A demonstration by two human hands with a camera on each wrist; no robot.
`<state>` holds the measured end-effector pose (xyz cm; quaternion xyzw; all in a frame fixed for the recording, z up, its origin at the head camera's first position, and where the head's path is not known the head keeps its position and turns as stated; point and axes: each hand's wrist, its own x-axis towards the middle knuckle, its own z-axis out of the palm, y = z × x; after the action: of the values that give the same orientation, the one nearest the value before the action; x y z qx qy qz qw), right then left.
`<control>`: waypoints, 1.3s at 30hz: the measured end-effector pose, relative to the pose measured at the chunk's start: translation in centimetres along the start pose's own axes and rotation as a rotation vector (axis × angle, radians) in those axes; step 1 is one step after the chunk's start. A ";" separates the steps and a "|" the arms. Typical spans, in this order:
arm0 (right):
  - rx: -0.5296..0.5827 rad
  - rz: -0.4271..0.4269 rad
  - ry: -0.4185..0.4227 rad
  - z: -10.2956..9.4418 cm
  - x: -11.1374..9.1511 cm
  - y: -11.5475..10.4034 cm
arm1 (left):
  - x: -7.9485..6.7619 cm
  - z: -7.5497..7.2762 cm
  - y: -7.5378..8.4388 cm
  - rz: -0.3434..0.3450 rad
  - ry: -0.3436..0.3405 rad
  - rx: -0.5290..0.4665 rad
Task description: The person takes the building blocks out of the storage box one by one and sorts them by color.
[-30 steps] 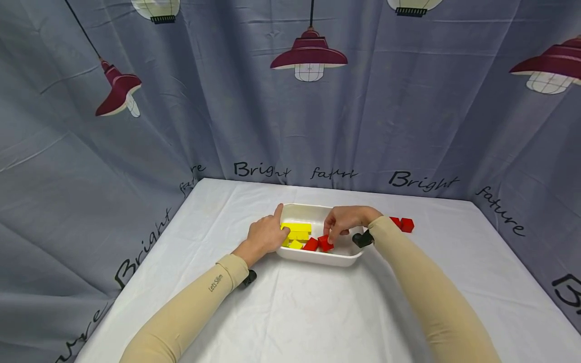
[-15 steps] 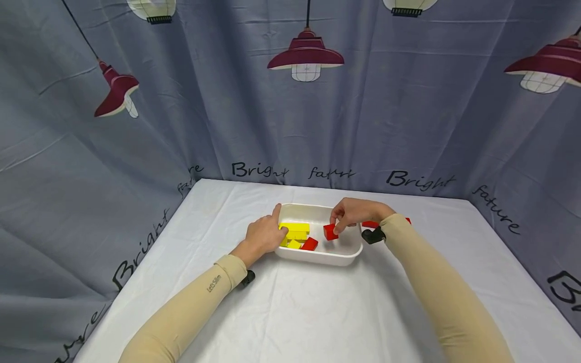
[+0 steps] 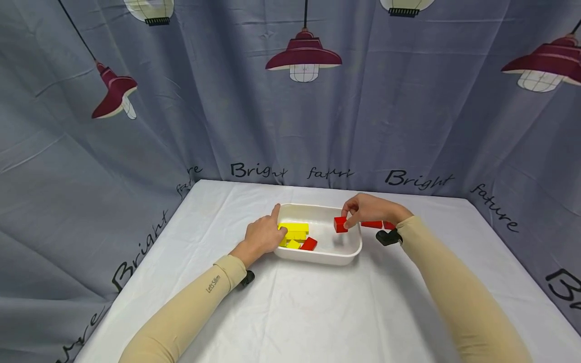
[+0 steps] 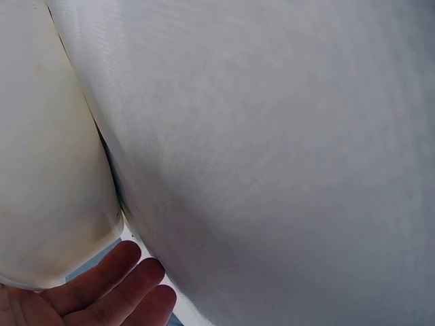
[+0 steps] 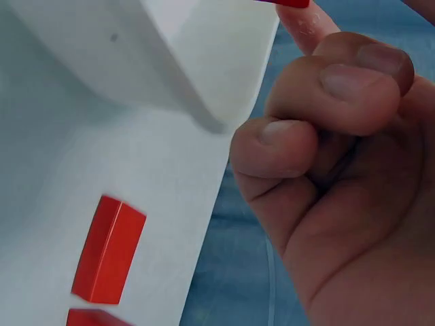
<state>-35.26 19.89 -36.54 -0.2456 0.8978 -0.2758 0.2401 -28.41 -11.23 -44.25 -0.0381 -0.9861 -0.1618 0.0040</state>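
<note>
A white rectangular tray [image 3: 317, 258] stands on the table. My left hand [image 3: 263, 234] holds its left end, thumb over the rim and index finger along it; in the left wrist view, several fingers [image 4: 122, 288] lie against or close to the outer wall. Between thumb and fingertips, my right hand [image 3: 372, 207] pinches a red block [image 3: 340, 225], held up over the tray's right end. Several yellow blocks [image 3: 294, 228] lie at the left inside, partly covered by my left thumb, with another red block [image 3: 309, 244] beside them.
Right of the tray, red blocks [image 3: 372, 224] lie on the white tablecloth [image 3: 317, 312], partly hidden behind my right hand and wrist. One red block [image 5: 109, 251] shows whole in the right wrist view. A grey printed curtain [image 3: 236, 126] stands behind the table.
My right hand has lifted the red block from beside the other red one and carried it right and away from me, toward the tray's right end. My left hand stays put.
</note>
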 end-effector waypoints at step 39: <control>0.065 0.122 0.277 -0.9 -4.2 7.4 | -0.1 -0.1 0.0 0.005 0.007 -0.001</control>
<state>-34.81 28.07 -39.21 -0.1422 0.9262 -0.3208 0.1381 -28.32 -11.22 -44.15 -0.0398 -0.9859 -0.1625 0.0075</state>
